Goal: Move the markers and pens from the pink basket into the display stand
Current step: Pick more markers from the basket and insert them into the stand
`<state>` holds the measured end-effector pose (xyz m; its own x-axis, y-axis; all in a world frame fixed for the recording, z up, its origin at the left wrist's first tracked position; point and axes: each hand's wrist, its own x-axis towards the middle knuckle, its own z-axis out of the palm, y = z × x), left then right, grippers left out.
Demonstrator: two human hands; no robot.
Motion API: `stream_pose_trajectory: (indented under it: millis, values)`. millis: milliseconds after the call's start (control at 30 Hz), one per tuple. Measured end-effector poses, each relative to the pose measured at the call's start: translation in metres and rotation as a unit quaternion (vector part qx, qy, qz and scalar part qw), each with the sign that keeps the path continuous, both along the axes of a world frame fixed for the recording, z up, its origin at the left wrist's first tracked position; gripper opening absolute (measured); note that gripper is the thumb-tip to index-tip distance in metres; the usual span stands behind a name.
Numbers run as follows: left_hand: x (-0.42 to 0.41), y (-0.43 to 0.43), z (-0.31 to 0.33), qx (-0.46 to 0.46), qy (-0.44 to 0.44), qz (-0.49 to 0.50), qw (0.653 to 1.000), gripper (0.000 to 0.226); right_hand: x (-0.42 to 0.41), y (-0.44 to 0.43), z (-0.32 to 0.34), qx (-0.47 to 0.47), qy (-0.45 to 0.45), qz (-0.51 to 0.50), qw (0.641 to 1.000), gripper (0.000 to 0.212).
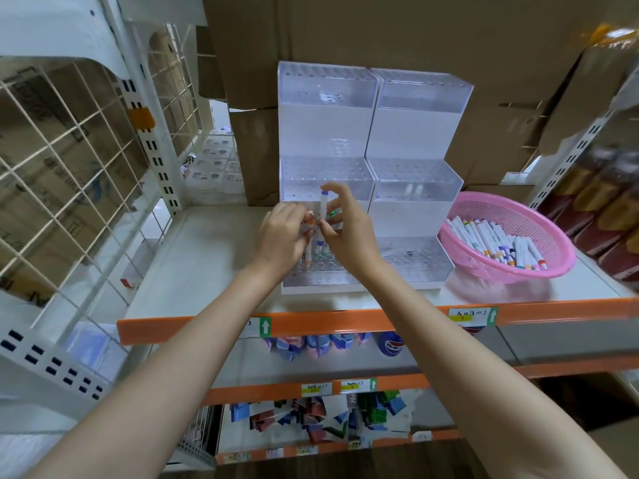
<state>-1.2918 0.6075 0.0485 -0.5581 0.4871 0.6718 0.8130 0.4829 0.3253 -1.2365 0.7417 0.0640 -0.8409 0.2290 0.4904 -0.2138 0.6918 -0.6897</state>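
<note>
Shelf label (472, 316) (unreadable); left hand (281, 233) grips markers (310, 221), right hand (347, 231) pinches marker (323, 206).

- markers (323, 209), between the fingers (333, 189): lower barrels hidden by left hand (281, 236) and right hand (349, 233); number cannot be told.
- display stand (373, 133), front tier beneath the fingers: left half covered by hands and wrists.
- shelf labels (472, 314), below and right of the fingers: writing too small to read.
- packaged goods (608, 209), far right of the fingers: blurred, cut off by the edge.
- cardboard boxes (415, 36), above the fingers: cut off by the top edge.
</note>
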Motion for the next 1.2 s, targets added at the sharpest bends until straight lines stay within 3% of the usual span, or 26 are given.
stream_pose_trajectory:
  millis: [300, 633, 933, 1200]
  values:
    - [0.003, -0.012, 0.006, -0.116, 0.102, 0.011, 0.988, 0.022, 0.001, 0.001, -0.003, 0.000, -0.005, -0.005, 1.000, 0.049]
    - [0.015, -0.033, 0.000, -0.170, 0.121, 0.028, 0.978, 0.045, 0.002, -0.002, -0.009, 0.031, -0.033, 0.007, 0.999, 0.050]
    - [0.020, -0.040, -0.004, -0.190, 0.128, 0.047, 0.972, 0.045, 0.003, 0.000, -0.013, 0.048, -0.011, 0.007, 0.999, 0.017]
    - [0.025, -0.037, -0.002, -0.200, 0.109, 0.060, 0.972, 0.052, 0.002, 0.003, -0.017, 0.053, -0.007, -0.012, 0.999, 0.013]
